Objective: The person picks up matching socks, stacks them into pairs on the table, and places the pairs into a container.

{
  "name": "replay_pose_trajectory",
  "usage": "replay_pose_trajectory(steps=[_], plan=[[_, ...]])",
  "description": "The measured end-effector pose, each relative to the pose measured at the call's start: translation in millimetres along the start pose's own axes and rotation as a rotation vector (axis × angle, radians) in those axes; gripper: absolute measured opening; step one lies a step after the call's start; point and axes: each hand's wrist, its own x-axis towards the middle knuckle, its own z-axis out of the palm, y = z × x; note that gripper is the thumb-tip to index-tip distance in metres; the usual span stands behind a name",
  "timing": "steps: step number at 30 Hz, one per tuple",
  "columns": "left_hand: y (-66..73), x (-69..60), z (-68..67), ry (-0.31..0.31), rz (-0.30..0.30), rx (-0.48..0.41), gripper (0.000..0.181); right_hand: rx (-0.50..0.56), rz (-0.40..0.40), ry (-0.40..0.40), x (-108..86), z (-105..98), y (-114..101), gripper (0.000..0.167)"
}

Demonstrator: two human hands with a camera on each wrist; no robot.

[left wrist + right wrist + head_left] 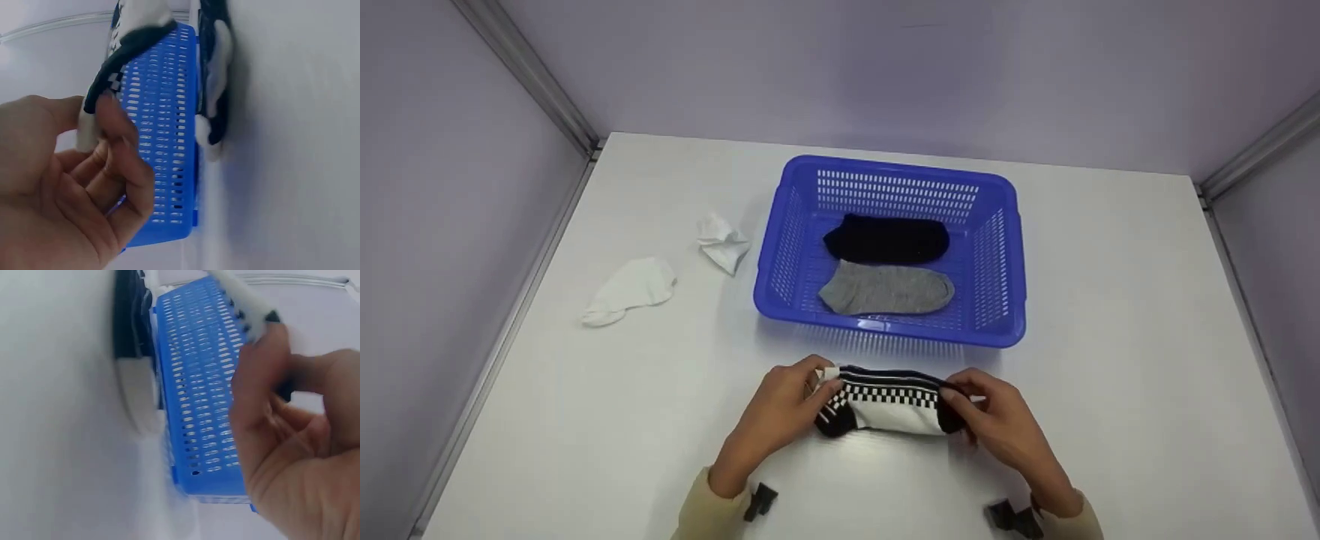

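A low-cut cotton sock with black-and-white checks, dark stripes and a plain white panel (896, 415) is stretched sideways in front of a rectangular blue plastic basket with slotted walls (990, 337), above the smooth white bench (1117, 315). The left hand (782, 405) has its thumb and fingers clamped on the sock's left end, by a black patch and a small white tab; the right hand (1001, 420) pinches the black right end between thumb and fingers. Both wrist views show the held sock raised, with a second dark-and-white fabric piece (220, 62) lower down, lying along the bench beside the basket; its full outline is blurred and cut off. Inside the basket, a flat black ankle sock (889, 240) lies toward the back wall, and a flat heather-grey ankle sock (889, 290) lies just in front of it, both lengthwise from left to right. Left of the basket, a crumpled white cloth piece (723, 244) rests near its wall, and a flat white ankle sock (631, 291) lies farther left, apart from it. Pale beige sleeves (709, 514) cover the forearms.
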Motion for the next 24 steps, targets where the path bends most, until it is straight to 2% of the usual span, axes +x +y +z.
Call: replay_pose_trajectory(steps=[2, 4, 8, 13, 19, 24], plan=[[-1.8, 1.8, 3.4, -0.015, -0.035, 0.032, 0.03, -0.025, 0.066, 0.022, 2.3, 2.5, 0.8, 0.018], [-3.7, 3.5, 6.0, -0.033, -0.067, 0.033, 0.029, -0.094, 0.113, 0.052, 4.7, 5.1, 1.3, 0.015], [-5.7, 5.7, 8.1, -0.047, -0.095, 0.008, 0.028, -0.238, 0.164, 0.092, 7.7, 9.2, 1.4, 0.013], [-5.7, 8.2, 7.4, -0.025, -0.071, -0.003, 0.027, -0.324, 0.155, 0.12, 8.7, 11.0, 0.1, 0.011], [-7.0, 9.9, 6.9, 0.021, -0.056, -0.005, 0.025, -0.342, 0.121, 0.135, 9.3, 11.7, 2.0, 0.008], [-9.0, 11.7, 10.7, 0.017, -0.076, 0.085, 0.027, -0.382, 0.108, 0.158, 9.5, 13.5, 5.9, 0.01]])
